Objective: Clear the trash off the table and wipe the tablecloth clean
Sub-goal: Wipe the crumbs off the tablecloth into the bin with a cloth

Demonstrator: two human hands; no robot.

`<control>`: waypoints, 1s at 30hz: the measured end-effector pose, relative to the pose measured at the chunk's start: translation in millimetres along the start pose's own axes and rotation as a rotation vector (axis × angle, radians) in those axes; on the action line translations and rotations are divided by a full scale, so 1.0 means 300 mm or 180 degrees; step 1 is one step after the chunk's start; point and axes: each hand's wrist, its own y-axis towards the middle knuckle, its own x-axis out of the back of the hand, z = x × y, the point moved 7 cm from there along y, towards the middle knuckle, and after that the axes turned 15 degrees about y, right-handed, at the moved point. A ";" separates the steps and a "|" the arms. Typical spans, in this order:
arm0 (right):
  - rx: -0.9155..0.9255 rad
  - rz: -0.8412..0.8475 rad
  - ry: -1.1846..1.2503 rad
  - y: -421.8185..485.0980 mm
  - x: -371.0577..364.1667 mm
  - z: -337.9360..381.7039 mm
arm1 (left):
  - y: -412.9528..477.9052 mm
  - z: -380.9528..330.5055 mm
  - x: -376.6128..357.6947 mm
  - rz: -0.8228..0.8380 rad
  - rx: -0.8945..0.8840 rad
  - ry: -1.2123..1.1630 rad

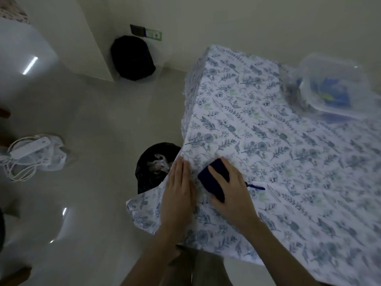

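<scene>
Tablecloth [268,141] under flat left hand [179,195]; right hand [233,195] grips dark cloth [210,184].

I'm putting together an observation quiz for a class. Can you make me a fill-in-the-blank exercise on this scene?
1. The right hand holds a dark ____ cloth against the flowered tablecloth.
2. The left hand lies ____ on the tablecloth, its fingers straight.
3. On the floor by the table's edge stands a bin lined with a ____ bag.

Missing words: blue; flat; black.
</scene>
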 end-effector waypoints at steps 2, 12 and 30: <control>-0.0138 -0.0079 -0.0030 -0.078 0.033 -0.047 | -0.004 -0.006 0.001 0.0082 -0.0082 0.0175; -0.1160 -0.0466 0.0125 -0.281 0.228 -0.289 | 0.010 -0.259 0.013 0.0351 -0.1393 0.0721; -0.2047 -0.1649 0.1060 -1.201 0.752 -0.966 | -0.193 -1.499 -0.082 0.0653 -0.2812 0.1000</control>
